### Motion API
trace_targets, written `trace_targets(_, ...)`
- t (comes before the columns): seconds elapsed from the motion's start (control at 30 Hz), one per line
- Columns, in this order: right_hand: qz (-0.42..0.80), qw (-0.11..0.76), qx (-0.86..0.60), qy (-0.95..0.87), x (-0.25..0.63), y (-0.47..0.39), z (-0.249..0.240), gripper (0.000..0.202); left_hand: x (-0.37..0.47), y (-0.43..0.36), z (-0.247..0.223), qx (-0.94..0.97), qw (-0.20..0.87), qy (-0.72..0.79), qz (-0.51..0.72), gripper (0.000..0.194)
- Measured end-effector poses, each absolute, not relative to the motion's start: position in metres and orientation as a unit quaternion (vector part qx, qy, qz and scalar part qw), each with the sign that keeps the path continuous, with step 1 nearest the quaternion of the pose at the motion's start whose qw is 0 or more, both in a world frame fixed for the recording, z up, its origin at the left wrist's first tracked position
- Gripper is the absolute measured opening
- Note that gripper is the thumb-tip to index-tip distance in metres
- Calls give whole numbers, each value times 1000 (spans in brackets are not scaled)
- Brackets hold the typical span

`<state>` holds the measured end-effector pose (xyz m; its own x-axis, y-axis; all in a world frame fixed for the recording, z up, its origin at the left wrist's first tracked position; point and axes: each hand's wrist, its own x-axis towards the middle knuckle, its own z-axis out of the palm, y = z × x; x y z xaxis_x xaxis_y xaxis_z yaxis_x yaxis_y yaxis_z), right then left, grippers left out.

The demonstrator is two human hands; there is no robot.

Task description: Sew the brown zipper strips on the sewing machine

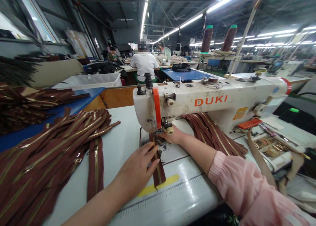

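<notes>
Bare left hand (137, 165) lower centre, fingers (151, 152) spread; bare right hand (174, 135) partly hidden, pink-sleeved arm (243, 181) slanting from lower right!

Head view: I am looking forward and down from wearer's head.
Sewing machine (182, 102): I am facing it closely.
Person in white (144, 65): appearing farther.

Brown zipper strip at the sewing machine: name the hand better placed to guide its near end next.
Left, I'd judge. The left hand has its fingers over the brown zipper strip, nearer that end; the right hand is farther back, partly hidden behind the sewing machine.
</notes>
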<state>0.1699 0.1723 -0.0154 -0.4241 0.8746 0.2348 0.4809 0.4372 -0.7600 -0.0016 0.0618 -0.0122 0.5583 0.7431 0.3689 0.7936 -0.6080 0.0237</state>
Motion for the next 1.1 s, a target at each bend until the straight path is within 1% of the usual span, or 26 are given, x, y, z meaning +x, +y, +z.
trace_targets(0.13, 302, 326, -417, -793, 173, 172, -11, 9, 1, 67, -12, -883, 67, -432, -170, 43)
trace_targets(0.3, 308, 321, -399, -802, 176, 171, -9, 11, 0, 63, -15, -882, 52, -427, -195, 44)
trace_targets(0.77, 307, 306, -419, -798, 176, 170, -6, 16, 0, 65, -16, -883, 56, -428, -182, 44)
trace_targets(1.1, 300, 315, -423, -795, 175, 172, -15, 16, 1, 63, -14, -883, 62, -429, -178, 42)
